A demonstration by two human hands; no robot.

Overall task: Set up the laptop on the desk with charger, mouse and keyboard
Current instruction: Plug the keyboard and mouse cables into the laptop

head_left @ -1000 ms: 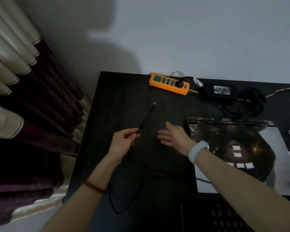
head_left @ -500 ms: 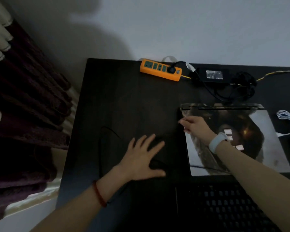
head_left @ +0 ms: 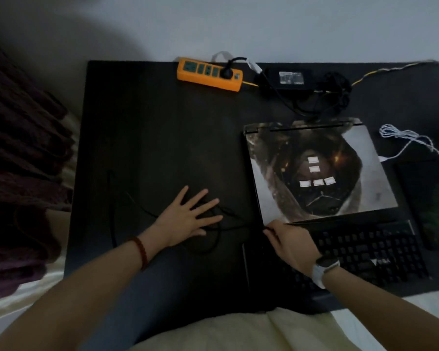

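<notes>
Left hand (head_left: 188, 219) splayed flat on cable (head_left: 228, 228) (bare desk (head_left: 150, 122) beyond), right hand (head_left: 293, 245) pinching it beside laptop (head_left: 319, 171) corner.

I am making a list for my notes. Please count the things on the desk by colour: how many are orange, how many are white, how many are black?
Orange: 1, the power strip.
White: 1, the cable.
Black: 4, the charger brick, keyboard, thin cable under the left hand, and a dark slab at the right edge.
Total: 6, leaving out the picture-covered laptop.
</notes>
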